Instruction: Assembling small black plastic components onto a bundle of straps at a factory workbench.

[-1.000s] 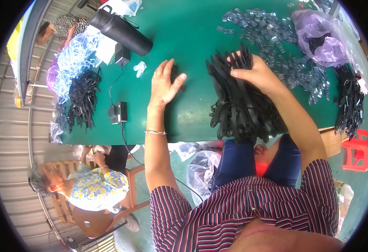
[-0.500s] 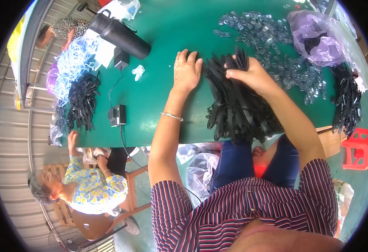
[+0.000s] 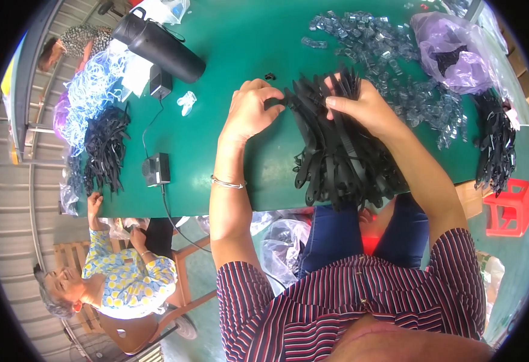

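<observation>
I see the right hand (image 3: pixel 366 107) curled around upper ends of black straps (image 3: pixel 344 160), bunched at the worktop's (image 3: pixel 246 36) near edge. The left hand (image 3: pixel 250 113) is half-curled beside them, pinch unclear. A slackening right grip could spill straps floorward.

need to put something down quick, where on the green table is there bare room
Widest: the green table between the black bottle and the clear pieces, beyond the left hand. Smaller: between the nearer black box and the left forearm. Crowded: the right side, with the held black straps, clear pieces and purple bag; also the left end, with pale blue cords.
</observation>
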Demonstrator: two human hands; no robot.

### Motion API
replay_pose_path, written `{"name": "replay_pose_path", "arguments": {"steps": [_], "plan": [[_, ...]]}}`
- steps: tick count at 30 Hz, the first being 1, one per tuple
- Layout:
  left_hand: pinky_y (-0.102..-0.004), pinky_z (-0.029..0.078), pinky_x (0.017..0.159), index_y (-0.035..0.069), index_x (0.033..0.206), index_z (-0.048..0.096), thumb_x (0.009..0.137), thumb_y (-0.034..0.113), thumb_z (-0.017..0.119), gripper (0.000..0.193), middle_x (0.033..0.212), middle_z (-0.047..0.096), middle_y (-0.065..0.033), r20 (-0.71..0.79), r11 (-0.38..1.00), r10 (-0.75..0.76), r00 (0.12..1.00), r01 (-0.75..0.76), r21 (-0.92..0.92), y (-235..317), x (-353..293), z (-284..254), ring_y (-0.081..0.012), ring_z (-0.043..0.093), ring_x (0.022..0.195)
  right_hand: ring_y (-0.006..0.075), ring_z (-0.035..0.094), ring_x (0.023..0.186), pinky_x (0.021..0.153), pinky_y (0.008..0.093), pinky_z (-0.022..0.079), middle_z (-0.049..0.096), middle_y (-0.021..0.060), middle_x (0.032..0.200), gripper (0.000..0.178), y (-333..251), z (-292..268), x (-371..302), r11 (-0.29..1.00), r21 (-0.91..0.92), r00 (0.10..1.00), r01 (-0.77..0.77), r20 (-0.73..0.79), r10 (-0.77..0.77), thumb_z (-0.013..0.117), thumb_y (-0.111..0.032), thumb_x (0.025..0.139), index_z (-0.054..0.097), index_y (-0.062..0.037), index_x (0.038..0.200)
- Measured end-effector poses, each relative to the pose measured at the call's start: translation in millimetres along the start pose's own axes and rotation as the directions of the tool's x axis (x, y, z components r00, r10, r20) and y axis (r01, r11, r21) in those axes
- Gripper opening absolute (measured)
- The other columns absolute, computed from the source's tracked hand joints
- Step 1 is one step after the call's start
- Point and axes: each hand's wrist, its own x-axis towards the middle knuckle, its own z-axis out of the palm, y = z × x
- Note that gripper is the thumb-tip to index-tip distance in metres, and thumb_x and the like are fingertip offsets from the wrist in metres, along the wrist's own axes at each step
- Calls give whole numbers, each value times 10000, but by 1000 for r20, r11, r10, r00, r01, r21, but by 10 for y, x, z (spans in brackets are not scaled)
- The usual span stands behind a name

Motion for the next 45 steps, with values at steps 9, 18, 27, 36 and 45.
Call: {"name": "replay_pose_path", "arguments": {"steps": [9, 18, 27, 36, 45], "plan": [[-386, 448, 688, 59, 763, 618, 670, 47, 668, 106, 768, 586, -65, 50, 1000, -18, 999, 17, 19, 48, 2, 107, -271, 556, 805, 117, 555, 657, 581, 258, 457, 561, 37, 755, 246, -24, -8, -2, 993, -116, 1000, -2, 13, 4, 682, -136, 763, 541, -3, 915], [-244, 463, 587, -10, 899, 598, 791, 37, 624, 121, 841, 616, -72, 75, 622, -293, 953, 249, -742, 124, 24, 105, -111, 561, 692, 93, 539, 647, 593, 230, 427, 588, 28, 738, 226, 39, -39, 8, 990, -137, 999, 40, -21, -43, 699, -168, 756, 582, -14, 874], [-234, 516, 641, -8, 983, 582, 817, 62, 611, 182, 830, 609, -71, 308, -11, -191, 932, 312, -950, 325, 12, 241, -135, 594, 707, 64, 511, 618, 560, 214, 397, 562, -5, 678, 169, -57, 35, -41, 971, -235, 999, 40, 2, -41, 701, -150, 733, 597, -22, 772], [-244, 507, 653, 8, 959, 602, 796, 55, 637, 173, 830, 616, -63, 290, 61, -197, 937, 307, -950, 376, 4, 258, -133, 592, 713, 60, 481, 598, 542, 218, 368, 537, -16, 661, 169, -9, 31, -21, 963, -268, 999, 33, 12, -31, 696, -154, 725, 584, -30, 749], [-243, 506, 655, 6, 958, 601, 797, 52, 635, 171, 827, 615, -59, 280, 70, -193, 940, 298, -952, 359, 9, 264, -127, 590, 717, 57, 473, 625, 564, 217, 369, 535, -23, 687, 189, -28, 22, -20, 957, -289, 1000, 9, 13, -6, 706, -169, 718, 576, -40, 764]]}}
